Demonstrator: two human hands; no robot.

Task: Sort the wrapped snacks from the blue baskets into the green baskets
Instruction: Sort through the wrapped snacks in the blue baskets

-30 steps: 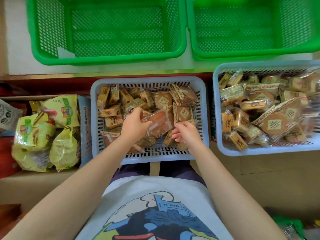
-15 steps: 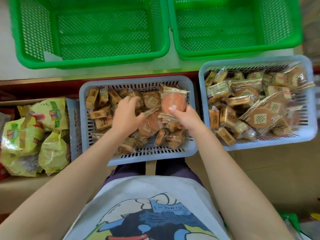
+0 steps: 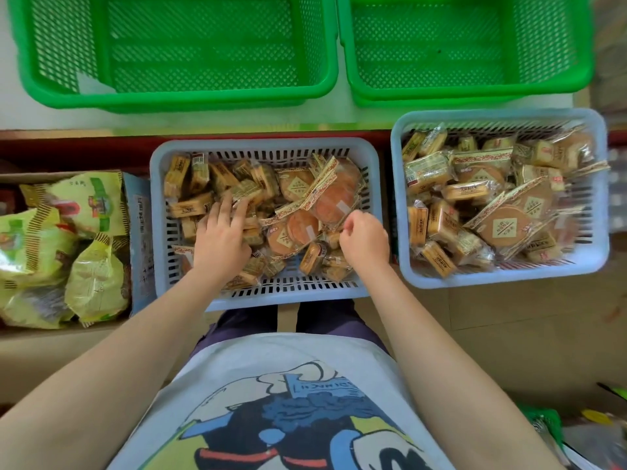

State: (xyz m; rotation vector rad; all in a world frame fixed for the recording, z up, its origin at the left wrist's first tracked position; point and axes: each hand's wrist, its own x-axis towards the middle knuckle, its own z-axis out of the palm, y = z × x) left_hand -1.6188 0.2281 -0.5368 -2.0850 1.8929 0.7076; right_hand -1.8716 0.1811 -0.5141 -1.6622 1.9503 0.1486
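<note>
Both green baskets [image 3: 176,93] hold no snacks; sorting is judged barely begun. The near blue basket [image 3: 264,300] and the right blue basket [image 3: 502,278] are heaped with wrapped snacks [image 3: 502,225]. The left hand [image 3: 220,239] rests spread, fingers extended, on small packets. The right hand [image 3: 364,240] is curled, apparently pinching the edge of a round cake wrapper [image 3: 334,198]; contact is unclear. Risk: slick, overlapping wrappers may slip or drag neighbours over the rim.

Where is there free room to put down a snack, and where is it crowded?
Both green baskets, left and right, show bare mesh floors. Both blue baskets, middle and right, are crowded with snacks; only the middle one's near edge shows bare slats.
</note>
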